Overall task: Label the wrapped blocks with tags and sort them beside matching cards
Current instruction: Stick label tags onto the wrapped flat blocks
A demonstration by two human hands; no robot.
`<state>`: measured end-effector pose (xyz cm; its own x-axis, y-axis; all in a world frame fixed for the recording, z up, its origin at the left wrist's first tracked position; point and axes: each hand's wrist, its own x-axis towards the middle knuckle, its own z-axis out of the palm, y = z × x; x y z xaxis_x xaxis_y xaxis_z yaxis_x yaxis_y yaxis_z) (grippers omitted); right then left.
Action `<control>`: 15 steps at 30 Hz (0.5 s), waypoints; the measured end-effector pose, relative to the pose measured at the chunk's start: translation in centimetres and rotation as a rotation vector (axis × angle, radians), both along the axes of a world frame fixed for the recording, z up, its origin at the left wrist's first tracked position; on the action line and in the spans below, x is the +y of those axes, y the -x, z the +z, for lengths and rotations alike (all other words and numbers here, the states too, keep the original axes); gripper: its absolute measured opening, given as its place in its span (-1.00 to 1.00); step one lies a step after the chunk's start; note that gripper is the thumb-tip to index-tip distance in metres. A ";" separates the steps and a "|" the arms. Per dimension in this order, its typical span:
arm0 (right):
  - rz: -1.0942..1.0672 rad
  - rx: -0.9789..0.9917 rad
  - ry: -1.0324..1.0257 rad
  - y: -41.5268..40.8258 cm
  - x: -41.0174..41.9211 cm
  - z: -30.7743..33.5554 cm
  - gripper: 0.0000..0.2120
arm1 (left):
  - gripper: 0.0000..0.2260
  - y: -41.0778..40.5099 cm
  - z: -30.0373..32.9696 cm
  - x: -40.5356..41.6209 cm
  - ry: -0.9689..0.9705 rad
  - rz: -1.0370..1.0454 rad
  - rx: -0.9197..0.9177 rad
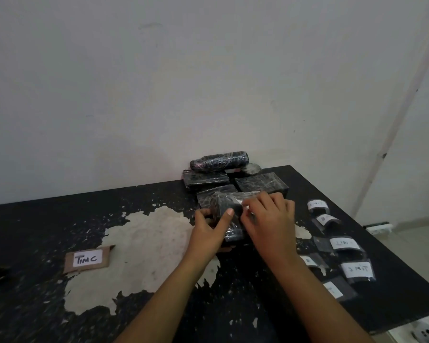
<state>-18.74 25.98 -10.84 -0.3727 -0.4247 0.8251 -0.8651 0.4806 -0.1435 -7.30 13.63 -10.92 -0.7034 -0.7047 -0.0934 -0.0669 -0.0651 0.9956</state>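
Plain white wall behind; black tabletop (35,243) w/ big worn pale patches. Left hand (208,231) is curled round the near-left side of a wrapped block (229,219), thumb up on its top face. Right hand (270,219) fingers are bent over the block's right end, pinching/pressing a small white tag (240,203) onto the film; how much of the tag is stuck down can't be told, fingers hide most of it.

Beyond the fingers, by the wall: pile of wrapped blocks (221,174), no tags visible on them. Right of the right hand's fingers, well apart: loose tags (344,243) scattered on the tabletop, writing partly legible. Far left of the left hand's fingers: card (87,259) reading "TIMC".

Risks, as judged: film is slick and wrinkled, so the tag could stick crooked or lift at an edge if pressed unevenly. Block could twist in the left hand while the right pushes. Tag text isn't readable here, so a mismatch w/ the card is possible.
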 end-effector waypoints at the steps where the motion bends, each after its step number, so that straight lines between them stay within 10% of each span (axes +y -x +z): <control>1: -0.001 0.026 -0.005 0.0 0.1 -0.1 -0.87 | -0.46 0.0 0.0 -0.1 -0.005 0.001 0.006; 15: 0.041 0.120 -0.044 0.7 -0.1 -0.3 -0.83 | -0.38 -0.5 -0.1 -0.2 0.003 -0.046 0.036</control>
<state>-19.48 25.93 -11.13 -0.2543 -0.4742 0.8429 -0.8940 0.4477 -0.0178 -6.81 13.47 -10.99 -0.7377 -0.6720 -0.0658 -0.0342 -0.0601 0.9976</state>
